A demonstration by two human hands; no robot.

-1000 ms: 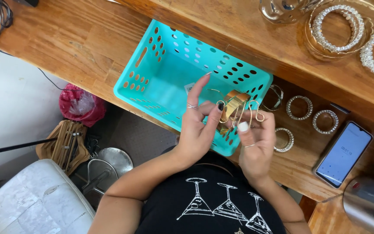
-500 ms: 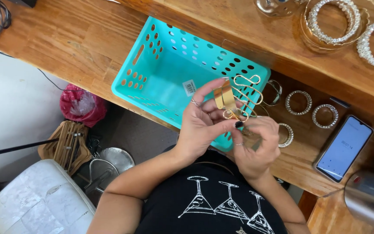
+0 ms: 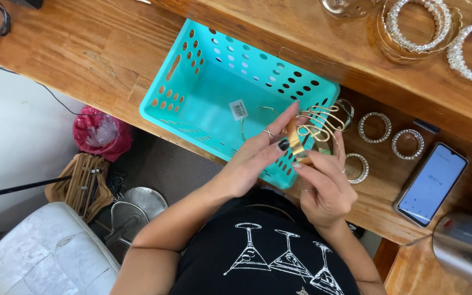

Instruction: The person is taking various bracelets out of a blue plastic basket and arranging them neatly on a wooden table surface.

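Both my hands hold a gold wire cuff bracelet (image 3: 317, 124) over the near right corner of a turquoise perforated basket (image 3: 192, 87). My left hand (image 3: 258, 158) pinches its flat gold band between thumb and fingers. My right hand (image 3: 323, 186) grips the same piece from below, fingers curled around the looping wire. Inside the basket lie a thin gold bangle (image 3: 252, 117) and a small white tag (image 3: 239, 109).
Three beaded bangles (image 3: 374, 127) lie on the wooden bench right of the basket, beside a phone (image 3: 431, 183) with a lit screen. More sparkly bangles (image 3: 417, 24) sit on the upper shelf. A metal object (image 3: 465, 251) is at the lower right; a white stool (image 3: 45, 257) and pink bag (image 3: 99, 134) are below.
Both hands have turned the gold cuff and lifted it slightly toward the basket's right edge; its wire loops now point up and right.
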